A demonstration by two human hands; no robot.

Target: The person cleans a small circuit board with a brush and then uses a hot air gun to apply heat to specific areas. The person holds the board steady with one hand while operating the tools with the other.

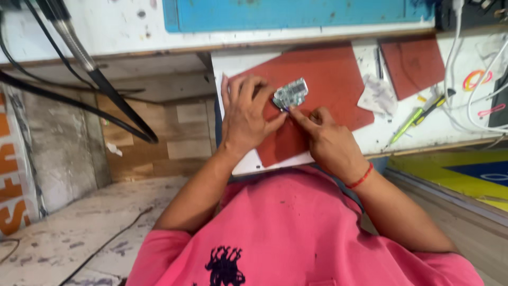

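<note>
left hand (244, 117) lies on the red mat (338, 79), fingers pinching the small circuit board (290, 94) at its edge. right hand (327, 142) is curled, its forefinger touching the board's lower corner.

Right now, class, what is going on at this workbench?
A person in a pink shirt works over a red mat on a white bench. The left hand steadies a small greenish circuit board on the mat, while the right hand presses a fingertip at the board's lower edge. Green-handled tools and white cables lie off to the right.
</note>
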